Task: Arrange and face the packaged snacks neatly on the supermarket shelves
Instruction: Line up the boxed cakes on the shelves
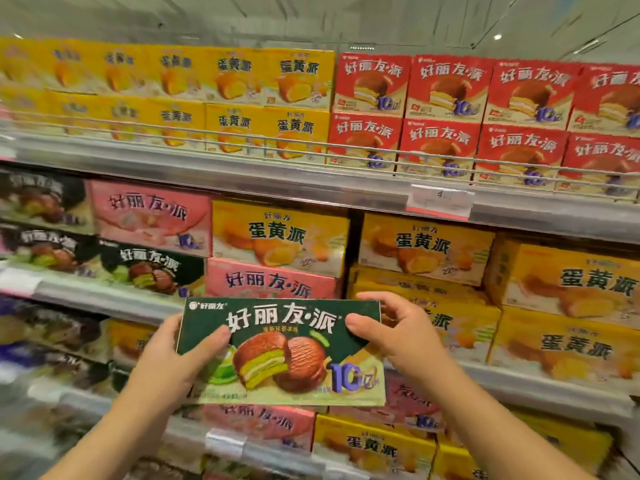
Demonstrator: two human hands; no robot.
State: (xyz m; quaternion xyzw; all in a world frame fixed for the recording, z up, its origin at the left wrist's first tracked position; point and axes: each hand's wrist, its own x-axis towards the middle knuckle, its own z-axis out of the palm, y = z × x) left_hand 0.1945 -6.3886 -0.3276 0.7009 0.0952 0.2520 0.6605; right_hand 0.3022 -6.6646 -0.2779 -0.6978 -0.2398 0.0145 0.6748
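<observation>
Held box: a dark green pie box (282, 351) was held up in front of the shelves, printed face toward the camera and nearly level, apparently so its front could be checked before shelving.
Left hand: the left hand (173, 355) gripped the box's left edge, thumb curled over the front and fingers hidden behind.
Right hand: the right hand (391, 332) pinched the upper right corner, thumb on the front and fingers curled over the top edge; a hand on each end kept the wide, flat box steady.
Matching stock: similar dark boxes (152, 273) lay on the middle shelf (104, 296) to the left, which looked the likely home for the held one.
Mixed stack: a pink box (270, 282) sat beneath a yellow box (280, 237) just behind the held box, so flavours were mixed there.
Top shelf: yellow boxes (235, 98) and red boxes (446, 116) stood in two neat tiers behind a wire rail (207, 142), fronts facing out.
Blur: the left side of the view was too smeared to read.
</observation>
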